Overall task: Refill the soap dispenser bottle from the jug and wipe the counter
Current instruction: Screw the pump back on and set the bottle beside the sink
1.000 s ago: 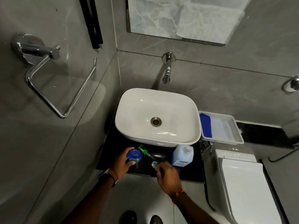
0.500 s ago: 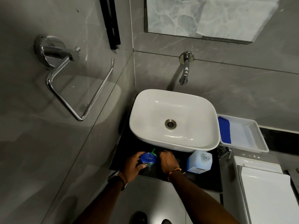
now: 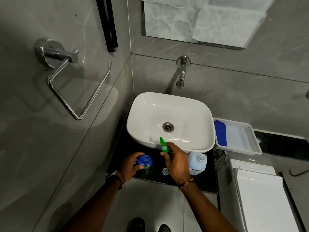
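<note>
A blue soap dispenser bottle [image 3: 145, 161] stands on the black counter [image 3: 207, 183] in front of the white basin. My left hand [image 3: 132, 164] is wrapped around its side. My right hand [image 3: 175, 160] holds the green pump head [image 3: 163, 145] up above the counter, nozzle pointing toward the basin. A translucent jug [image 3: 197, 162] with pale blue liquid stands open just right of my right hand. A small round cap [image 3: 164, 171] lies on the counter between bottle and jug.
The white basin [image 3: 170, 121] sits behind the bottle, under a wall tap [image 3: 181, 76]. A white tray [image 3: 247, 144] holding a blue cloth [image 3: 220, 135] sits to the right. A toilet [image 3: 260, 198] stands lower right. A chrome towel ring [image 3: 70, 77] hangs on the left wall.
My right hand has left the cap on the counter, reached to the bottle and lifted the green pump head off it. My left hand stays on the bottle.
</note>
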Tool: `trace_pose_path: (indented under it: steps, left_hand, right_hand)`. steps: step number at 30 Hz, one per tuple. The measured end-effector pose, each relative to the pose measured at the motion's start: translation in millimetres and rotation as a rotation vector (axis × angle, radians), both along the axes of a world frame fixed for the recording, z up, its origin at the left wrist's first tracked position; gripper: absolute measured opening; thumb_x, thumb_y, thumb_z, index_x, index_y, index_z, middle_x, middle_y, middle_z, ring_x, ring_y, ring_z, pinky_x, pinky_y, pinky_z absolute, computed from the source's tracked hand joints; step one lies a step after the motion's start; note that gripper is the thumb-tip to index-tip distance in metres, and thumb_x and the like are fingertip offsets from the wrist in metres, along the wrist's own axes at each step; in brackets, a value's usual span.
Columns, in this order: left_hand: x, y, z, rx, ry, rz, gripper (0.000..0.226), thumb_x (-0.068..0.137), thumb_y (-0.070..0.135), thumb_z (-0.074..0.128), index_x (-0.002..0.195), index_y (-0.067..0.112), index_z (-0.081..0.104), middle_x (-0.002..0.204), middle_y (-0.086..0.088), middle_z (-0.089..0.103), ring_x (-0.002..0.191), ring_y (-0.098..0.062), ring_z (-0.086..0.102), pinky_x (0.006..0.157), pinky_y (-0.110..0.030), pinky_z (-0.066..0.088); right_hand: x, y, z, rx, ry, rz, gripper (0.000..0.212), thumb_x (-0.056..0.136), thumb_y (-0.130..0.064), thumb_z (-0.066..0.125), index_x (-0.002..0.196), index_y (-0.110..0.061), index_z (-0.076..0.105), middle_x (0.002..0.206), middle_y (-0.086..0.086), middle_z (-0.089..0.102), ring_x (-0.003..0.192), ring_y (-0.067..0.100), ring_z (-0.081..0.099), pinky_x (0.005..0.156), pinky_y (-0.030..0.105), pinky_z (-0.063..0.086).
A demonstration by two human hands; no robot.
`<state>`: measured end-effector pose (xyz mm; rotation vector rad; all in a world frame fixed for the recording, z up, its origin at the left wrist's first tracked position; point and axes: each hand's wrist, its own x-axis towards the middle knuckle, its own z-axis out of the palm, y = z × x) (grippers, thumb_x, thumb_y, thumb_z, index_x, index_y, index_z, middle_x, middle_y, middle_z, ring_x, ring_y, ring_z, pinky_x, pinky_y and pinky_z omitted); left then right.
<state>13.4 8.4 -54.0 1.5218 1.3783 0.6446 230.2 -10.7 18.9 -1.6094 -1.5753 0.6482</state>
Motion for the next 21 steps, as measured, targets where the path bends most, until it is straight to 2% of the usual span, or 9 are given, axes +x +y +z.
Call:
trace_pose_path:
  steps: [2, 3, 6, 14, 21]
  left_hand:
    - [1.4, -2.3, 1.3, -0.014, -0.004, 0.014, 0.054, 0.078, -0.013, 0.067, 0.128, 0.002, 0.055, 0.123, -0.014, 0.063, 0.115, -0.027, 0.062, 0.099, -0.031, 0.05]
    - [2.3, -3.2, 2.0, -0.021, -0.009, 0.02, 0.053, 0.078, -0.015, 0.065, 0.128, 0.0, 0.055, 0.123, -0.016, 0.063, 0.114, -0.028, 0.063, 0.099, -0.033, 0.051]
    - [4.1, -4.2, 4.4, -0.019, -0.002, 0.031, 0.052, 0.079, -0.016, 0.062, 0.129, -0.001, 0.054, 0.121, -0.018, 0.065, 0.11, -0.03, 0.065, 0.096, -0.037, 0.053]
    - [6.2, -4.0, 4.7, -0.004, 0.001, 0.037, 0.05, 0.08, -0.015, 0.062, 0.127, -0.001, 0.055, 0.12, -0.016, 0.065, 0.108, -0.027, 0.065, 0.095, -0.039, 0.054]
    - [6.0, -3.7, 4.9, -0.018, 0.001, 0.041, 0.049, 0.08, -0.014, 0.062, 0.127, 0.0, 0.055, 0.121, -0.018, 0.064, 0.11, -0.03, 0.065, 0.098, -0.043, 0.054]
  right_hand:
    - [2.2, -1.2, 20.0, 0.0, 0.237, -0.044, 0.03, 0.088, -0.014, 0.077, 0.111, -0.031, 0.07, 0.093, -0.01, 0.076, 0.083, 0.006, 0.072, 0.074, 0.029, 0.06]
    - [3.0, -0.5, 28.5, 0.003, 0.336, -0.058, 0.031, 0.086, -0.016, 0.079, 0.111, -0.033, 0.07, 0.095, -0.011, 0.076, 0.085, 0.007, 0.073, 0.075, 0.025, 0.06]
    - [2.0, 5.2, 44.5, -0.002, 0.524, -0.025, 0.034, 0.084, -0.015, 0.081, 0.114, -0.029, 0.071, 0.106, -0.007, 0.076, 0.09, 0.012, 0.074, 0.077, 0.02, 0.057]
    - [-19.5, 9.8, 39.2, -0.051, 0.511, 0.118, 0.038, 0.086, -0.014, 0.078, 0.118, -0.032, 0.07, 0.115, -0.012, 0.076, 0.095, 0.01, 0.075, 0.083, 0.018, 0.056]
    - [-28.1, 11.6, 14.8, -0.147, 0.424, 0.137, 0.036, 0.086, 0.001, 0.076, 0.112, -0.023, 0.072, 0.094, -0.008, 0.079, 0.092, 0.009, 0.075, 0.087, 0.023, 0.057]
